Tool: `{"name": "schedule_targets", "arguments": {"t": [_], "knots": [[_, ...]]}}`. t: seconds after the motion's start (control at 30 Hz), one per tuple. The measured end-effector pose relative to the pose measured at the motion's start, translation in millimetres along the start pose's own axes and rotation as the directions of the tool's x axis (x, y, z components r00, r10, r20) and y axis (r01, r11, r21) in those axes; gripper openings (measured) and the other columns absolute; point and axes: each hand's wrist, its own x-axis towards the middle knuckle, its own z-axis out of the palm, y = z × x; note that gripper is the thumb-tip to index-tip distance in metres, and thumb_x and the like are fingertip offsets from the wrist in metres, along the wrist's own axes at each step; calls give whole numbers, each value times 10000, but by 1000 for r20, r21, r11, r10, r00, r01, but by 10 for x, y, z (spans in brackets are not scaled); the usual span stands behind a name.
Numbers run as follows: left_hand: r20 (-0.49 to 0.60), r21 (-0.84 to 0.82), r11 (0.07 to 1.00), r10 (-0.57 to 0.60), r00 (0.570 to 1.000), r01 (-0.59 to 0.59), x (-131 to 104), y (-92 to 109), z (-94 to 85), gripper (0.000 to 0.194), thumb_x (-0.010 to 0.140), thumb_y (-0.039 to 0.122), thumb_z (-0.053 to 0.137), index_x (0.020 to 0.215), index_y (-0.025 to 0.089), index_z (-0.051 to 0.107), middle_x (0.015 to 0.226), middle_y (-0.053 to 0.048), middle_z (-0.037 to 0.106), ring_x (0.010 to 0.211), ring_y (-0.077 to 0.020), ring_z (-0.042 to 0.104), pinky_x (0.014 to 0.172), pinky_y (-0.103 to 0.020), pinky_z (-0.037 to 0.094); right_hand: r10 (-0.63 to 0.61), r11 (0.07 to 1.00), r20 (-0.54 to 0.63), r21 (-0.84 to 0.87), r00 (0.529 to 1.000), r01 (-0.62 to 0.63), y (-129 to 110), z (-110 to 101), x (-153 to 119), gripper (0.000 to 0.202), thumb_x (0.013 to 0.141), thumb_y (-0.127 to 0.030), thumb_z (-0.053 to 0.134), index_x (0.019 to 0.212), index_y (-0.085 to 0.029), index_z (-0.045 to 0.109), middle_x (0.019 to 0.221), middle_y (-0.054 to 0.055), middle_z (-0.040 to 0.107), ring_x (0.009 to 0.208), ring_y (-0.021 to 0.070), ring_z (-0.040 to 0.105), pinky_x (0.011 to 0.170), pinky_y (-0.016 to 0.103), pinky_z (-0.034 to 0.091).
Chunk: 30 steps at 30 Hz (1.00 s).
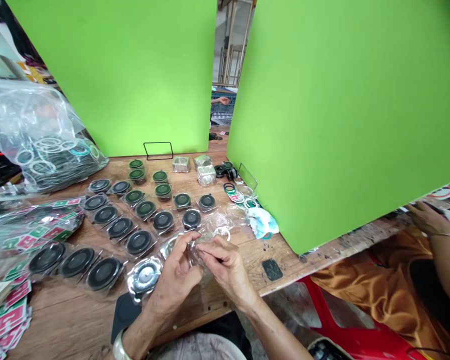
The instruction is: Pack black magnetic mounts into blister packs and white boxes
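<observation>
My left hand (178,280) and my right hand (225,265) meet over the table's front edge, with fingers closed on a small clear plastic piece (193,254), probably packaging. What is inside it cannot be made out. Just left of my left hand lies a clear pack with a shiny silver round face (145,275). Several black round discs in clear plastic packs (104,273) stand in rough rows to the left and beyond. A white ring (222,233) lies behind my right hand, near crumpled clear film (221,220).
Green boards (127,80) stand behind and to the right. A bag of rings (48,155) and printed cards (11,310) lie left. Crumpled white-blue material (261,222) and a dark square pad (272,269) lie right. Another person's arm (431,220) shows beyond the right board.
</observation>
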Motion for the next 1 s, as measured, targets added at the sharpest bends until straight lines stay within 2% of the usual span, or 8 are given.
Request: {"name": "schedule_targets", "arguments": {"t": [0.13, 0.3, 0.4, 0.57, 0.7, 0.87, 0.93, 1.0], "knots": [[25, 17, 1000, -2, 1000, 1, -2, -30, -18, 502, 633, 133, 658, 1114, 243, 568, 1235, -31, 496, 1143, -191, 490, 952, -270, 401, 44, 999, 86, 15, 995, -45, 4, -70, 8, 187, 816, -227, 655, 948, -333, 734, 762, -10, 582, 706, 105, 540, 653, 230, 426], [33, 87, 996, 17, 999, -20, 3, -37, -14, 450, 679, 184, 627, 1122, 221, 558, 1231, -60, 503, 1167, -227, 479, 998, -347, 385, 52, 998, 54, 16, 997, -53, 37, -91, -5, 190, 790, -231, 683, 955, -311, 734, 743, -14, 560, 705, 107, 515, 641, 227, 410], [56, 233, 968, 81, 995, -92, 9, -50, -26, 428, 735, 156, 542, 1155, 239, 532, 1250, -51, 496, 1188, -212, 462, 1021, -358, 370, 25, 999, 34, -38, 999, -23, 18, -66, -27, 165, 792, -204, 665, 922, -270, 742, 736, -8, 550, 703, 108, 510, 636, 219, 412], [169, 567, 753, 290, 942, -333, -10, -87, -41, 457, 790, 113, 422, 1230, 227, 475, 1292, -68, 471, 1243, -188, 416, 1068, -369, 331, -27, 947, 65, -318, 998, 47, -66, -41, -21, 234, 781, -92, 540, 904, -200, 708, 733, -5, 509, 660, 104, 471, 617, 219, 385], [237, 633, 656, 341, 910, -411, -8, -108, -33, 470, 818, 159, 406, 1286, 181, 439, 1337, -105, 454, 1263, -202, 415, 1073, -385, 342, 107, 985, 79, -141, 991, -96, -102, 8, -26, 174, 817, -144, 506, 748, -167, 665, 680, -9, 536, 634, 102, 480, 603, 211, 389], [170, 642, 712, 229, 958, -284, 87, -7, -152, 440, 791, 187, 387, 1198, 217, 552, 1284, -56, 535, 1233, -225, 464, 1061, -418, 367, 2, 990, -99, -142, 995, -16, -188, 60, -229, 174, 845, -208, 513, 711, -164, 616, 648, -9, 500, 636, 109, 454, 608, 232, 358], [69, 669, 701, 274, 959, -248, 124, 85, -251, 403, 797, 218, 393, 1158, 228, 573, 1241, -46, 557, 1198, -241, 488, 1061, -440, 361, 104, 995, -209, 30, 972, -100, -232, -73, -315, 172, 854, -270, 528, 734, -173, 603, 630, -20, 485, 574, 96, 412, 541, 221, 332], [-10, 730, 641, 360, 933, -239, 125, 158, -331, 382, 816, 243, 397, 1163, 231, 556, 1215, -57, 553, 1159, -255, 503, 1063, -461, 348, 167, 983, -329, 126, 930, -132, -230, -348, -345, 189, 868, -330, 518, 768, -186, 588, 598, -38, 445, 521, 87, 359, 501, 213, 309]]}}
